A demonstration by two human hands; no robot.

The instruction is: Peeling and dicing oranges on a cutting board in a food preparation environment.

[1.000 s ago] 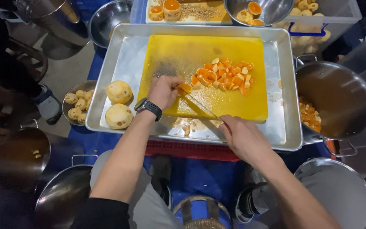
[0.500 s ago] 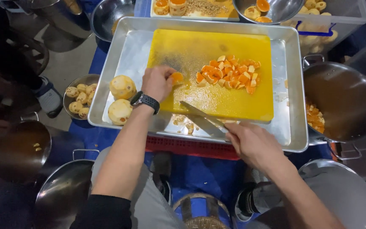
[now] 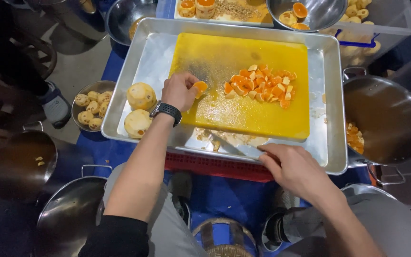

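My left hand (image 3: 179, 90), with a dark watch on the wrist, holds a small orange fruit piece (image 3: 200, 86) at the left side of a yellow cutting board (image 3: 243, 109). A pile of cut orange pieces (image 3: 260, 86) lies in the middle of the board. My right hand (image 3: 293, 169) grips a knife (image 3: 231, 146) by the handle at the near edge of the metal tray (image 3: 134, 66); the blade lies low over pale scraps on the tray. Two peeled pale fruits (image 3: 139, 109) sit at the tray's left.
A large pot (image 3: 386, 119) with orange pieces stands at the right. A small bowl of peeled fruit (image 3: 91, 107) is at the left, with empty pots (image 3: 20, 164) below it. Bowls and a tray of halved fruit (image 3: 215, 9) line the far side.
My left hand has drawn back left with a fruit piece, away from the pile. My right hand has pulled the knife off the board toward the tray's near edge.
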